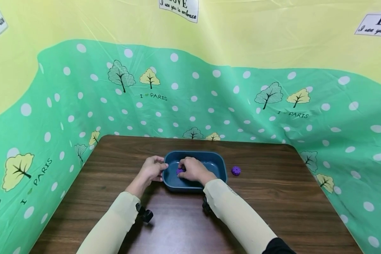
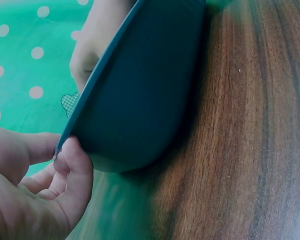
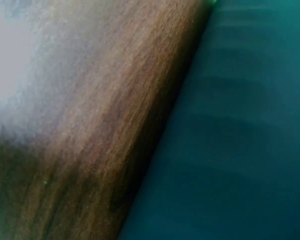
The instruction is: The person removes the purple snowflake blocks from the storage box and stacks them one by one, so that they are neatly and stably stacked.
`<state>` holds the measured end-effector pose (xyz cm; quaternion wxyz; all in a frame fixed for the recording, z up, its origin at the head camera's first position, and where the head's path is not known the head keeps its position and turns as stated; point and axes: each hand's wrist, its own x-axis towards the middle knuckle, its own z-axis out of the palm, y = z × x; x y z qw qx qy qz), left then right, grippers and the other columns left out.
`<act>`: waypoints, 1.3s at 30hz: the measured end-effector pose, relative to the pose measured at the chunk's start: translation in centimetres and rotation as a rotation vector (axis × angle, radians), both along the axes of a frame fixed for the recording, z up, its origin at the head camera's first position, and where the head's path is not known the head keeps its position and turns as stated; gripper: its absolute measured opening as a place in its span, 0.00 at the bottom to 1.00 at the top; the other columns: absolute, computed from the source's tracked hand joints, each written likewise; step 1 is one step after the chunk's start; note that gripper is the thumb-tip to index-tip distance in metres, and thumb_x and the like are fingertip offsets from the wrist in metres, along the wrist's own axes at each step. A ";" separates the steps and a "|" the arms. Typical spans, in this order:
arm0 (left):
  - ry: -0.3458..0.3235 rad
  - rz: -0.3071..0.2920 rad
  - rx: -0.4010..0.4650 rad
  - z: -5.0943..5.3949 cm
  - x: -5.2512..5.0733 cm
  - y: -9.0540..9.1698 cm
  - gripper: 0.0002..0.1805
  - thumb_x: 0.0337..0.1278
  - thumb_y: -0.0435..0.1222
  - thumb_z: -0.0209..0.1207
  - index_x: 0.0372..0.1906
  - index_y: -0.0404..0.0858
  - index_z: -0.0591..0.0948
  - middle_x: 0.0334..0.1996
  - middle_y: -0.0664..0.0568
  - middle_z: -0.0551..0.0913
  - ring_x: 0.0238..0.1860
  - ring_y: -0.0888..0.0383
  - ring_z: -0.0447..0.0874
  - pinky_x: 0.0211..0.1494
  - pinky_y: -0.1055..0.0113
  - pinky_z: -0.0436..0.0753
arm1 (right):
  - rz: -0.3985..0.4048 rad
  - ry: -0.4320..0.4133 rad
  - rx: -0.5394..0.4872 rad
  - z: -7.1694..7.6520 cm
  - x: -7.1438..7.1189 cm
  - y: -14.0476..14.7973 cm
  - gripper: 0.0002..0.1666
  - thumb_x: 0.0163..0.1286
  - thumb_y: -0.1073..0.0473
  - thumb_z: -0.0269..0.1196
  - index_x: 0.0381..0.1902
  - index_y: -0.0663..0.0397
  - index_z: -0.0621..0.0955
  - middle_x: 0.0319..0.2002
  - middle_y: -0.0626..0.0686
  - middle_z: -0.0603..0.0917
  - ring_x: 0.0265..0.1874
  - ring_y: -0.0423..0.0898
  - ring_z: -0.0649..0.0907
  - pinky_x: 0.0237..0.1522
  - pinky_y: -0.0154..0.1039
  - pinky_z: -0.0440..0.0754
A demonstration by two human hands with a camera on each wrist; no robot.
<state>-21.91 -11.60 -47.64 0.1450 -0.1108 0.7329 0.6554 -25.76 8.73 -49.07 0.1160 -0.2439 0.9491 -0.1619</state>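
A dark blue rectangular tray [image 1: 214, 163] stands on the wooden table. My left hand [image 1: 151, 169] pinches its left rim between thumb and fingers; the left wrist view shows this grip on the tray's edge [image 2: 135, 95] close up. Inside the tray, toward its left end, my right hand [image 1: 193, 170] reaches down with curled fingers and holds a small purple round piece [image 1: 179, 171], mostly covered by the fingers. A second purple round piece [image 1: 236, 170], with a notched edge, lies on the table just right of the tray. The right wrist view shows only the tray's outer wall [image 3: 230, 150] and tabletop, no fingers.
The dark brown wooden table [image 1: 260, 197] extends around the tray on all sides. Behind and beside it hangs a green and yellow cloth [image 1: 216, 102] with white dots and printed trees. A black wrist camera [image 1: 144, 213] sits under the left sleeve.
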 end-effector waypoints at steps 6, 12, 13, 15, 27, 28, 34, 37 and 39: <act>0.002 0.002 0.005 0.0 0.0 0.0 0.18 0.69 0.31 0.61 0.60 0.33 0.74 0.36 0.41 0.79 0.23 0.57 0.75 0.22 0.66 0.83 | 0.013 0.010 -0.003 0.0 0.0 0.0 0.17 0.66 0.45 0.72 0.49 0.44 0.85 0.38 0.43 0.82 0.37 0.43 0.79 0.45 0.40 0.82; -0.008 0.003 0.001 0.1 0.1 0.0 0.18 0.70 0.31 0.61 0.61 0.33 0.74 0.37 0.41 0.79 0.23 0.56 0.75 0.22 0.66 0.83 | 0.045 0.033 0.001 0.3 0.0 0.7 0.19 0.67 0.45 0.71 0.52 0.45 0.86 0.42 0.45 0.82 0.38 0.42 0.79 0.48 0.41 0.84; -0.009 0.002 0.001 0.1 0.0 0.1 0.18 0.70 0.31 0.61 0.61 0.33 0.74 0.37 0.41 0.78 0.23 0.56 0.75 0.22 0.66 0.83 | 0.047 0.035 -0.003 0.3 0.0 0.8 0.20 0.67 0.45 0.71 0.53 0.45 0.86 0.43 0.45 0.82 0.39 0.42 0.79 0.48 0.41 0.84; -0.009 0.000 0.001 0.2 0.0 0.1 0.18 0.70 0.31 0.61 0.60 0.33 0.74 0.36 0.42 0.78 0.23 0.56 0.75 0.22 0.66 0.83 | 0.047 0.040 -0.014 0.5 0.0 1.2 0.20 0.67 0.45 0.71 0.54 0.45 0.86 0.44 0.45 0.83 0.40 0.42 0.80 0.49 0.41 0.84; 0.002 0.001 -0.001 -0.1 0.1 -0.2 0.20 0.70 0.31 0.61 0.62 0.33 0.74 0.34 0.44 0.77 0.23 0.56 0.74 0.23 0.66 0.83 | 0.086 0.108 -0.091 1.9 1.2 3.6 0.18 0.68 0.45 0.71 0.52 0.43 0.87 0.43 0.43 0.82 0.38 0.40 0.78 0.43 0.37 0.82; 0.003 0.002 0.001 -0.1 0.2 -0.2 0.20 0.70 0.31 0.61 0.62 0.33 0.74 0.34 0.45 0.77 0.23 0.56 0.74 0.23 0.66 0.83 | 0.087 0.114 -0.102 2.1 1.4 3.9 0.18 0.67 0.46 0.71 0.51 0.43 0.87 0.43 0.42 0.82 0.38 0.40 0.79 0.43 0.36 0.82; 0.010 0.011 0.008 -0.2 0.2 -0.1 0.20 0.70 0.31 0.61 0.62 0.33 0.74 0.33 0.45 0.77 0.24 0.57 0.74 0.23 0.66 0.83 | 0.067 0.134 -0.144 3.0 1.8 6.0 0.17 0.67 0.47 0.72 0.52 0.43 0.87 0.44 0.42 0.83 0.38 0.41 0.80 0.42 0.35 0.82; 0.015 0.012 0.008 -0.3 0.2 -0.1 0.20 0.70 0.31 0.61 0.62 0.32 0.74 0.33 0.45 0.77 0.24 0.57 0.74 0.23 0.66 0.83 | 0.050 0.135 -0.170 3.3 1.9 7.2 0.16 0.67 0.48 0.72 0.51 0.44 0.87 0.44 0.43 0.84 0.38 0.42 0.81 0.42 0.35 0.83; 0.018 0.010 0.007 -0.3 0.2 0.0 0.20 0.69 0.31 0.61 0.62 0.32 0.74 0.34 0.45 0.77 0.24 0.57 0.74 0.23 0.66 0.83 | 0.033 0.131 -0.190 3.5 1.9 7.9 0.16 0.67 0.50 0.73 0.50 0.44 0.88 0.44 0.43 0.84 0.38 0.42 0.82 0.41 0.36 0.83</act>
